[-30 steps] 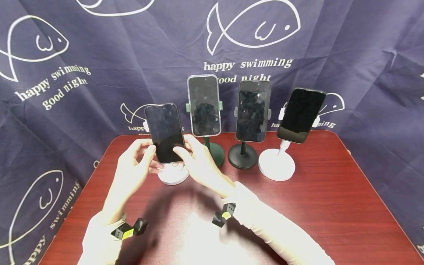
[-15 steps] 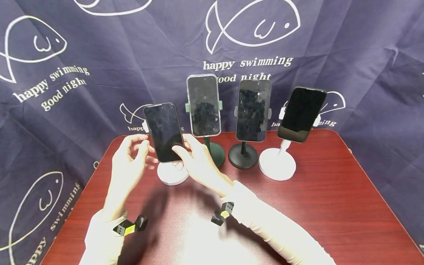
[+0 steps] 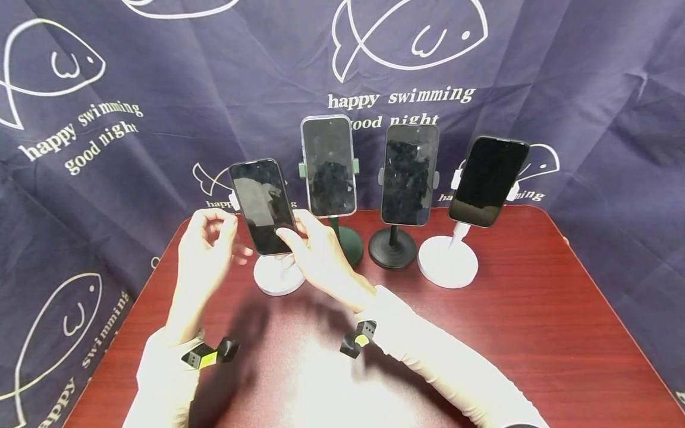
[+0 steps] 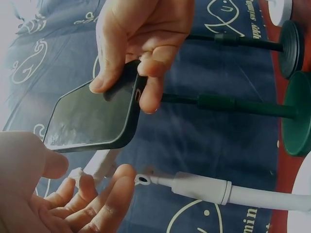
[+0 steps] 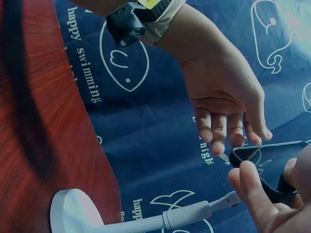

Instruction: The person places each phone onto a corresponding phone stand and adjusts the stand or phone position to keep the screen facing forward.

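A dark-screened phone (image 3: 263,208) leans slightly left in front of a white stand whose round base (image 3: 278,275) is on the table. My right hand (image 3: 323,255) pinches its lower right corner, thumb on the screen and fingers behind, as the left wrist view shows with the phone's bottom edge (image 4: 137,99). Just left of the phone, my left hand (image 3: 206,252) holds nothing, its fingers loosely bent. A white clamp arm (image 3: 233,201) shows past the phone's left edge; whether it grips the phone is hidden. The stand's white pole (image 4: 201,187) appears in the left wrist view.
To the right stand a phone on a green stand (image 3: 350,246), another on a black stand (image 3: 393,248), and a third on a white stand (image 3: 448,261). Behind the red-brown table (image 3: 508,333) hangs a blue curtain (image 3: 267,71) with fish drawings.
My left hand has come off the phone's left edge and shifted a little left. The phone's top has tipped slightly left, and its screen reflection has changed. My right hand keeps its pinch.
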`<state>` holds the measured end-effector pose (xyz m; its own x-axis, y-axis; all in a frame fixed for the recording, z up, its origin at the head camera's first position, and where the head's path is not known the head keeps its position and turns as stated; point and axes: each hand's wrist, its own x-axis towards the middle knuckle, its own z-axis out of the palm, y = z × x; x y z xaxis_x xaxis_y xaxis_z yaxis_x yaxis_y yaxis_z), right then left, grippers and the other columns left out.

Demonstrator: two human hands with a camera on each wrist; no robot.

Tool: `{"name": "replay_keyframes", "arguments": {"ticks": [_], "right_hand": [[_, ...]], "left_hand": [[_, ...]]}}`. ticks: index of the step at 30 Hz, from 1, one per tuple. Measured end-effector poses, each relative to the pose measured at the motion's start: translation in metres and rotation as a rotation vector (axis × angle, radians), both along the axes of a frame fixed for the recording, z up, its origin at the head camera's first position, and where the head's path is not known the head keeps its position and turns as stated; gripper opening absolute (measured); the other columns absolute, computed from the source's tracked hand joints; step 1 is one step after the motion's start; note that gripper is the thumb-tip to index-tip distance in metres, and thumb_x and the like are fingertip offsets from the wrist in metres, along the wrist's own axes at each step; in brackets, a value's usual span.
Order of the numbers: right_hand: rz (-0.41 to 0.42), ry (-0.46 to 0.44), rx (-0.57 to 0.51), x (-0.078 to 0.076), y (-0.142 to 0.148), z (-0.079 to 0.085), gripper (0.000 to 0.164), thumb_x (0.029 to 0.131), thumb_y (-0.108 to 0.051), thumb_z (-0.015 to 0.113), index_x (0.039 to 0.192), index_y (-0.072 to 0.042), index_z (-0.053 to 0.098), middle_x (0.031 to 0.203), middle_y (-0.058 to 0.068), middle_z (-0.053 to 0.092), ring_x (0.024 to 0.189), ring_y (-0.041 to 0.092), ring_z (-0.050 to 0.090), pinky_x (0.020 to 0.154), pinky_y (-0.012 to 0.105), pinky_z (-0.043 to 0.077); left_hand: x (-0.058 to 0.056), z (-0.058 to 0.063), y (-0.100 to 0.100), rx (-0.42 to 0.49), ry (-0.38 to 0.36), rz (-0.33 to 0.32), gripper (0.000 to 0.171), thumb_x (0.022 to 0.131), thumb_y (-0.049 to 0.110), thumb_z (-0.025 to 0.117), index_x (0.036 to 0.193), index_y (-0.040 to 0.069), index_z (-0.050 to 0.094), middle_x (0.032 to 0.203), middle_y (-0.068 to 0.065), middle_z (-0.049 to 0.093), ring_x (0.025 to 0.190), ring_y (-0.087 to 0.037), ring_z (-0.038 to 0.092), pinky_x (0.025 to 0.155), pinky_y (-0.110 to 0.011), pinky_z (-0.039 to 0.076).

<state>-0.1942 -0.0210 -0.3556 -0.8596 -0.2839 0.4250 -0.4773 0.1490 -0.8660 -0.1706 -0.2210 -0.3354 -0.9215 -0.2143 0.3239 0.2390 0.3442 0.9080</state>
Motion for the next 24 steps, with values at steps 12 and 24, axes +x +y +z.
{"name": "replay_keyframes", "arguments": {"ticks": [12, 24], "right_hand": [[-0.016, -0.016, 0.008, 0.0, -0.003, 0.005, 0.029, 0.103, -0.022, 0.063, 0.129, -0.008, 0.059, 0.117, 0.01, 0.075, 0.098, 0.019, 0.077, 0.078, 0.025, 0.06], [-0.049, 0.073, 0.043, 0.0, -0.005, 0.008, 0.03, 0.103, -0.023, 0.064, 0.129, -0.008, 0.059, 0.118, 0.009, 0.074, 0.099, 0.015, 0.076, 0.082, 0.022, 0.059]], "left_hand": [[-0.009, 0.0, -0.001, -0.083, 0.014, 0.043, 0.052, 0.105, 0.025, 0.058, 0.152, 0.016, 0.038, 0.12, -0.01, 0.066, 0.069, 0.007, 0.069, 0.054, -0.023, 0.058], [-0.015, 0.0, -0.004, -0.188, 0.04, 0.031, 0.052, 0.108, 0.026, 0.05, 0.157, 0.038, 0.038, 0.112, -0.013, 0.069, 0.084, 0.005, 0.067, 0.072, -0.015, 0.057]]}}
